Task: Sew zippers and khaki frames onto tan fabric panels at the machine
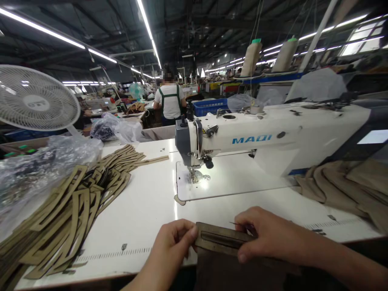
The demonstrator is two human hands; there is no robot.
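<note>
At the table's near edge my left hand (172, 242) pinches the left end of a brown fabric piece with a zipper slot (220, 238). My right hand (266, 234) grips the piece's right end, fingers curled over it. The piece lies flat, partly over the edge of the white table (145, 210). Beyond my hands stands a white MAQI sewing machine (260, 137), its needle and presser foot (194, 173) lit from above.
A heap of tan frame-shaped cut pieces (75, 210) covers the table's left side, beside a clear plastic bag (39, 165) and a white fan (36, 99). Tan cloth (348, 186) piles at the right. A person in a white shirt (169, 101) stands with their back turned farther off.
</note>
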